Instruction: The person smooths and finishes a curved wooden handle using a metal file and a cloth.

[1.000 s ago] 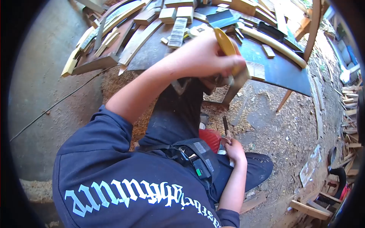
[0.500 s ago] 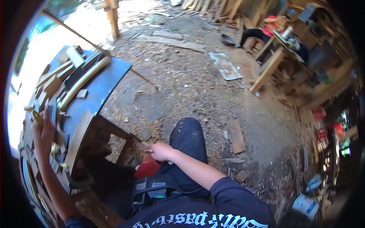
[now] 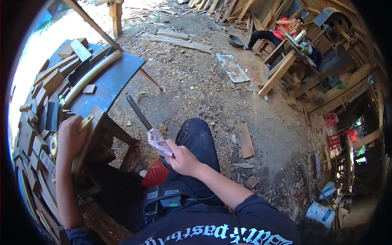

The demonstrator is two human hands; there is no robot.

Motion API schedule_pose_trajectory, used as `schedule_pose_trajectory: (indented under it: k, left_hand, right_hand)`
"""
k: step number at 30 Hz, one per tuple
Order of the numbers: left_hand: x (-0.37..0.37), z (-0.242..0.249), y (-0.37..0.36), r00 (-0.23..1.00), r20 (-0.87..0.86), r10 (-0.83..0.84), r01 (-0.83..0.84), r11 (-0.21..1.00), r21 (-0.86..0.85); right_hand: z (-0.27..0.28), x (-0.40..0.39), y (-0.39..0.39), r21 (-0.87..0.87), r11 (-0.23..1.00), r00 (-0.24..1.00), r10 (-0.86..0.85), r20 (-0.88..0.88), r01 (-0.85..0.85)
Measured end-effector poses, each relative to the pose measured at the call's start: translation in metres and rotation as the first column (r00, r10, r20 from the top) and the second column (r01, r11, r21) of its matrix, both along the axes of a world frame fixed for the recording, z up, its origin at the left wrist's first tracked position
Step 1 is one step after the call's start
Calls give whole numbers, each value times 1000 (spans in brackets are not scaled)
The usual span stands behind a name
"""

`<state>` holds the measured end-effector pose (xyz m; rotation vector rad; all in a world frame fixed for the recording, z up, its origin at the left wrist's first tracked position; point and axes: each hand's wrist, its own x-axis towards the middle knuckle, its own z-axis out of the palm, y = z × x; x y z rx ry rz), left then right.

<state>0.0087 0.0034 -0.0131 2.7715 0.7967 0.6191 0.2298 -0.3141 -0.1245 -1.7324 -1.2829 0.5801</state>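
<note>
My left hand is closed at the near edge of the blue-topped table, around a yellow handle with a hole in its end, like a paintbrush handle; its other end is hidden. My right hand, above my knee, grips a long, dark flat metal blade by its end wrapped in pale plastic or cloth. The blade points up and away to the left, apart from the table. Wood blocks crowd the table beside my left hand, with a curved wooden handle along them.
The blue table stands on my left. Wood chips cover the ground, with a loose board right of my knee. A person in a red top sits at a bench far right. A white bucket stands at lower right.
My left hand has come right and down with the yellow handle, which now points right. My right hand has risen slightly and moved right, with the blade now in clear view.
</note>
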Motion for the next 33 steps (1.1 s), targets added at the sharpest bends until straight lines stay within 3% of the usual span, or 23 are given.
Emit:
schedule_pose_trajectory:
  k: [5, 11, 13, 16, 19, 24, 26, 28, 32, 33]
  left_hand:
    - [-3, 0, 4, 1000, 31, -3, 3, 1000, -16]
    - [-7, -2, 7, 994, 107, -4, 6, 1000, -17]
    - [-6, -1, 3, 998, 56, 2, -1, 1000, -9]
    - [-8, -1, 4, 1000, 26, -2, 2, 1000, -6]
    - [-6, -1, 1, 997, 82, -12, 12, 1000, -8]
    - [-3, -2, 1, 992, 117, -42, 44, 999, -13]
    - [-4, -3, 6, 998, 55, -43, 46, 997, -63]
    - [-5, -7, 5, 994, 102, -40, 44, 998, -38]
    - [-3, -3, 2, 997, 53, -47, 48, 999, -11]
    - [-6, -15, 10, 996, 68, -53, 45, 992, 119]
  right_hand:
    - [29, -27, 50, 97, 993, 993, 55, 108, -66]
    - [41, -45, 88, 22, 981, 937, 177, 301, -193]
    - [36, -51, 94, -4, 980, 925, 191, 328, -201]
    - [47, -55, 97, -48, 977, 924, 214, 318, -209]
    - [43, -60, 104, 73, 977, 947, 173, 271, -200]
    - [36, -64, 103, 79, 979, 940, 156, 304, -188]
    - [32, -64, 103, 61, 983, 936, 143, 321, -171]
    - [33, -64, 103, 105, 977, 931, 139, 336, -184]
    - [41, -64, 102, 33, 986, 914, 139, 381, -164]
    - [42, -63, 102, 44, 990, 910, 103, 403, -131]
